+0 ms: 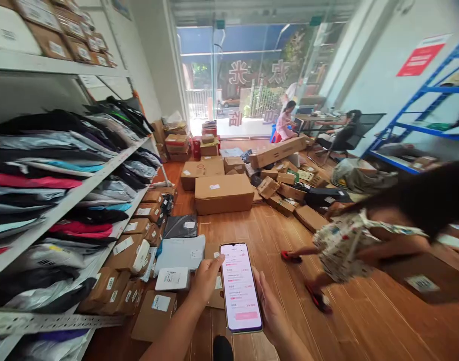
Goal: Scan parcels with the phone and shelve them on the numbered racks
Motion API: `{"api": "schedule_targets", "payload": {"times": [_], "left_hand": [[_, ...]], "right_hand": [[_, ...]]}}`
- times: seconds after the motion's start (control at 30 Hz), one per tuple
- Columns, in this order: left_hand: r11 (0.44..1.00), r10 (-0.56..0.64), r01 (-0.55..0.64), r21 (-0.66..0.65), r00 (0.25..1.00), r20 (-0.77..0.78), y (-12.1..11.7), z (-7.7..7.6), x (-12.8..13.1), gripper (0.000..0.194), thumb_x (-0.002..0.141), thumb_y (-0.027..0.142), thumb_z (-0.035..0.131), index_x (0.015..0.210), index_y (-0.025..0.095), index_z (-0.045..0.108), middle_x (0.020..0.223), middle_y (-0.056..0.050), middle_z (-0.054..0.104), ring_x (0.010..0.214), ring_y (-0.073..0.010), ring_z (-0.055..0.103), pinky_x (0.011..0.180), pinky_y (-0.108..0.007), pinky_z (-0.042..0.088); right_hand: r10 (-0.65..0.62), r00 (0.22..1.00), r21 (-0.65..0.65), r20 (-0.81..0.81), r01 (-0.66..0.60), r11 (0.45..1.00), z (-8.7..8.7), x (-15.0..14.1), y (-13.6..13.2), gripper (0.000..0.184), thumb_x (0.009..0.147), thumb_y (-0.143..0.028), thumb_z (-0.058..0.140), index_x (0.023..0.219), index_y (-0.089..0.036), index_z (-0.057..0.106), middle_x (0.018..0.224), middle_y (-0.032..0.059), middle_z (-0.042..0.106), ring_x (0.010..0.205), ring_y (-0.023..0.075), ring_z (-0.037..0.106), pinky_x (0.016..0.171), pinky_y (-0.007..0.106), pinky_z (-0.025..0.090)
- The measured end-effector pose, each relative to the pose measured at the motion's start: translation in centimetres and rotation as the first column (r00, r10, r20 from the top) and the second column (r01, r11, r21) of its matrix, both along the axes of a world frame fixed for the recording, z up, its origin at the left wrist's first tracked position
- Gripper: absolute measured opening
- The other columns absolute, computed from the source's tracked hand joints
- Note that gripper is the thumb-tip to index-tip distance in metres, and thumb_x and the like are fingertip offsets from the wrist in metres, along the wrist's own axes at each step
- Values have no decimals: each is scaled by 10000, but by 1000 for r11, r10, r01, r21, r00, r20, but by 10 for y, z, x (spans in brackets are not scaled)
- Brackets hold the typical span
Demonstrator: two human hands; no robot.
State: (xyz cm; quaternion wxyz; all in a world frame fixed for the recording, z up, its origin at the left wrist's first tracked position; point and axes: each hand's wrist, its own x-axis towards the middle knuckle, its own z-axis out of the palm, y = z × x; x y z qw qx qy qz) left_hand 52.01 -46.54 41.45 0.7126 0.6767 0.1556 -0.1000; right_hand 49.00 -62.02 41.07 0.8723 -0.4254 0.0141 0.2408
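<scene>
A smartphone (239, 287) with a lit pink-and-white screen is held upright in front of me. My right hand (271, 306) cradles it from the right, fingers wrapped behind it. My left hand (206, 278) is loosely curled at the phone's left edge, its thumb on the upper left of the screen. Below the hands, parcels lie on the wooden floor: a white package (173, 279) and a brown box (154, 313).
White shelves (75, 193) on the left hold bagged parcels and boxes. Several cardboard boxes (224, 193) cover the floor ahead. A blurred person (365, 240) crosses close on the right. Other people sit at a desk (319, 120) by the glass front. Blue racking (421, 125) stands far right.
</scene>
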Motion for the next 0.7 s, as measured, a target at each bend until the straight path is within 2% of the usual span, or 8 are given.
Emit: {"api": "schedule_targets", "payload": {"times": [0.13, 0.23, 0.33, 0.4, 0.47, 0.53, 0.63, 0.7], "left_hand": [[997, 58, -55, -58, 997, 50, 29, 17, -19, 629, 685, 715, 411, 698, 152, 690, 698, -100, 710, 805, -280, 639, 898, -418, 440], [992, 108, -102, -70, 991, 77, 46, 25, -28, 635, 669, 726, 407, 659, 157, 689, 711, -110, 725, 826, -280, 641, 936, -417, 428], [989, 117, -105, -108, 987, 109, 57, 25, -31, 656, 689, 735, 416, 700, 149, 712, 767, -114, 745, 874, -286, 650, 976, -422, 417], [985, 102, -84, -148, 988, 116, 64, 17, -32, 689, 698, 754, 414, 760, 144, 727, 821, -118, 755, 921, -289, 657, 1005, -430, 409], [983, 120, -109, -151, 991, 63, 74, 1, -38, 698, 657, 776, 474, 809, 145, 732, 856, -123, 759, 949, -295, 666, 1015, -440, 417], [973, 208, -212, -90, 976, -58, 90, -28, -52, 711, 536, 787, 592, 825, 152, 729, 870, -135, 759, 952, -312, 676, 991, -449, 452], [914, 404, -402, 61, 885, -232, 124, -86, -91, 764, 311, 793, 683, 768, 182, 715, 900, -157, 751, 979, -350, 675, 910, -441, 519], [920, 387, -342, 188, 866, -317, 149, -119, -117, 683, 338, 775, 700, 721, 209, 701, 883, -141, 752, 975, -348, 682, 879, -424, 540]], "right_hand": [[106, 994, 2, -8, -106, 994, 2, 2, 28, 616, 777, -701, 568, 1221, -275, 596, 1197, 83, 684, 1073, 314, 633, 965, 486, 459], [124, 992, -8, -4, -124, 992, 9, 2, 48, 600, 783, -689, 572, 1189, -249, 619, 1159, 89, 700, 1050, 309, 641, 953, 487, 466], [122, 992, 24, -36, -122, 992, 17, 4, 62, 567, 731, -683, 641, 1098, -252, 672, 1159, 74, 707, 1130, 301, 603, 1026, 462, 415], [150, 984, 77, -95, -143, 987, 19, 6, 64, 558, 672, -681, 699, 1039, -261, 699, 1115, 66, 729, 1158, 312, 591, 1058, 471, 388], [197, 970, 134, -143, -178, 975, 16, 10, 58, 564, 637, -693, 714, 994, -256, 720, 1049, 70, 751, 1106, 341, 626, 1055, 514, 392], [208, 963, 160, -170, -182, 970, 9, 16, 43, 571, 658, -736, 655, 955, -256, 739, 1038, 76, 755, 1069, 363, 645, 1055, 555, 392], [89, 977, 48, -196, -81, 996, -7, 26, 11, 611, 693, -817, 497, 983, -337, 737, 1120, 43, 730, 1165, 367, 585, 1056, 571, 408], [-24, 978, -70, -209, 10, 997, -15, 31, -9, 693, 652, -862, 439, 1148, -428, 652, 1224, 2, 678, 1262, 348, 496, 1041, 567, 436]]}}
